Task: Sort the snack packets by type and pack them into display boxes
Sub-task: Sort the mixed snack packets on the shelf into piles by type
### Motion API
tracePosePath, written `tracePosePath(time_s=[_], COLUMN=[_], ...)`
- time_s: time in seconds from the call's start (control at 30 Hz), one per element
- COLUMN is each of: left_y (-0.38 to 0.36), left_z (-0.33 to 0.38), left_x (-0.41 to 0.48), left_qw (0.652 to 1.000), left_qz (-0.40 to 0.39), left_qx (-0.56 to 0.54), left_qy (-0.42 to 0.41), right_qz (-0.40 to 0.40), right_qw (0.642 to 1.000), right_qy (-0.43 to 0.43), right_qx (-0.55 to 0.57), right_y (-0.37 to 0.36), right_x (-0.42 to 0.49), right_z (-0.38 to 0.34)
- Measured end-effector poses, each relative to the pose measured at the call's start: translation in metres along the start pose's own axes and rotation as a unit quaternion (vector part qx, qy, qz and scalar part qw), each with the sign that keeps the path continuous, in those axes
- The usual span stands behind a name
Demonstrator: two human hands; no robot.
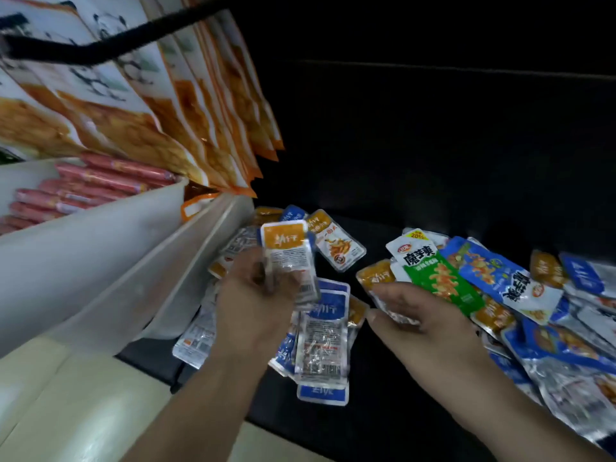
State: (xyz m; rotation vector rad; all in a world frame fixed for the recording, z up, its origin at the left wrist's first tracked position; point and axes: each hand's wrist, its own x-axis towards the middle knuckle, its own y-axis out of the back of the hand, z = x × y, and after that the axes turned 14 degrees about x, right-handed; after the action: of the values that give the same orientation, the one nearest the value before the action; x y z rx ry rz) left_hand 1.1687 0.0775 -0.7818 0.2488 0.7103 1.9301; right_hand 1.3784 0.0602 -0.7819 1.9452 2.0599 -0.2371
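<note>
My left hand (256,295) holds a small stack of orange-topped snack packets (288,251) upright, back labels facing me. My right hand (423,315) pinches another orange-topped packet (376,278) at the edge of a mixed heap. That heap holds a green packet (436,278), a larger blue packet (500,278) and several small blue and orange ones. Between my hands lies a stack of blue-topped packets (325,338). An orange packet (336,241) lies face up behind my left hand.
White display boxes (110,261) stand at the left, one filled with red sausage sticks (90,188). Large orange-and-white bags (160,105) hang above them. The packets lie on a dark surface (400,411); a pale shelf edge (66,411) runs along the lower left.
</note>
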Motion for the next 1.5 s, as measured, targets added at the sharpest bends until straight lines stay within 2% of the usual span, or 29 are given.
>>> tracePosePath(time_s=[0.07,0.13,0.2,0.33,0.47,0.57,0.67,0.73,0.83,0.9,1.07,1.2,1.3,1.37,1.5], left_y=[0.0,-0.005,-0.019,-0.055,-0.088,-0.107,-0.122,-0.127,-0.125,-0.121,-0.109,-0.091,-0.076,-0.071,-0.069], left_z=[-0.009,-0.009,-0.004,0.011,0.012,0.014,0.021,0.021,0.016,0.006,-0.023,-0.034,-0.035,-0.038,-0.039], left_x=[0.002,-0.012,-0.031,-0.062,-0.088,-0.101,-0.102,-0.088,-0.062,-0.055,-0.057,-0.046,-0.032,-0.024,-0.016], left_qw=[0.986,0.971,0.976,0.98,0.96,0.915,0.82,0.78,0.755,0.756,0.756,0.738,0.736,0.745,0.781], left_qz=[0.037,0.046,0.027,-0.092,-0.177,-0.194,-0.212,-0.187,-0.171,-0.18,-0.16,-0.13,-0.128,-0.118,-0.062], left_qx=[0.15,0.213,0.184,0.109,0.109,0.202,0.374,0.468,0.54,0.541,0.513,0.552,0.592,0.573,0.476], left_qy=[-0.062,-0.094,-0.117,-0.137,-0.186,-0.291,-0.377,-0.371,-0.33,-0.321,-0.373,-0.366,-0.304,-0.322,-0.399], right_qz=[0.003,-0.001,0.001,0.037,0.085,0.134,0.153,0.143,0.113,0.086,0.017,-0.081,-0.077,-0.061,-0.031], right_qw=[1.0,1.0,1.0,0.999,0.994,0.981,0.968,0.962,0.941,0.922,0.885,0.862,0.855,0.842,0.861], right_qy=[0.007,0.016,0.021,0.032,0.041,0.062,0.089,0.104,0.136,0.147,0.183,0.1,0.072,0.076,0.092], right_qx=[0.003,0.011,0.019,0.022,-0.048,-0.125,-0.176,-0.209,-0.287,-0.347,-0.429,-0.491,-0.508,-0.53,-0.5], right_y=[0.002,0.007,0.013,0.045,0.104,0.139,0.154,0.148,0.133,0.122,0.096,0.074,0.073,0.072,0.078], right_x=[0.002,0.001,-0.001,-0.016,-0.043,-0.056,-0.058,-0.054,-0.047,-0.043,-0.024,0.008,0.023,0.025,0.024], right_z=[-0.001,-0.001,-0.002,0.0,0.017,0.034,0.047,0.049,0.055,0.063,0.058,0.051,0.058,0.059,0.055])
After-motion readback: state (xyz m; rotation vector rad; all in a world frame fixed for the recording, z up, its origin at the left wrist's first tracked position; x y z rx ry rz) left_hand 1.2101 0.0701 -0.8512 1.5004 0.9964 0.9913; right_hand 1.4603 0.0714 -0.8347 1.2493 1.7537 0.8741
